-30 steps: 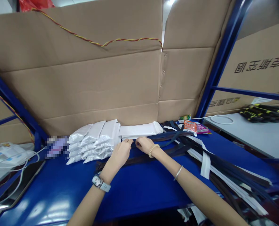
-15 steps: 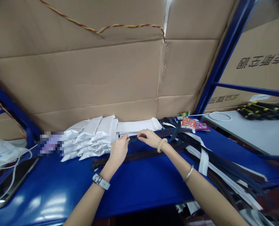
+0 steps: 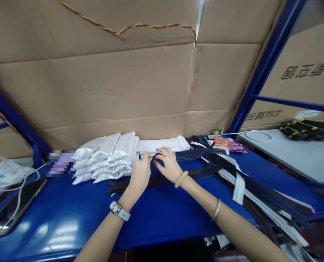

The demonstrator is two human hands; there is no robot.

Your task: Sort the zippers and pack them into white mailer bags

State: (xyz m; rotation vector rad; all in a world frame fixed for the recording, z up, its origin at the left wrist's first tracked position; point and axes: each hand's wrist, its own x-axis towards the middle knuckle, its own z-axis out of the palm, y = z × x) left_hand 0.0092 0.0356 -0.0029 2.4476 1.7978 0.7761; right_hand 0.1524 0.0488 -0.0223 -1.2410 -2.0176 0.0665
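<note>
Head view shows the left hand (image 3: 141, 171) pinched nearly closed and the right hand (image 3: 169, 163) loosely curled, both gripping the end of a dark strip (image 3: 192, 155) that runs rightward over the blue counter (image 3: 173, 214), just beside stacked white packets (image 3: 104, 160)

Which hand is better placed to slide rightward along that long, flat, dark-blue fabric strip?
Probably the right hand: the strip stretches away on its side. The left hand is farther left, beside the stacked, shiny white plastic packets.
</note>
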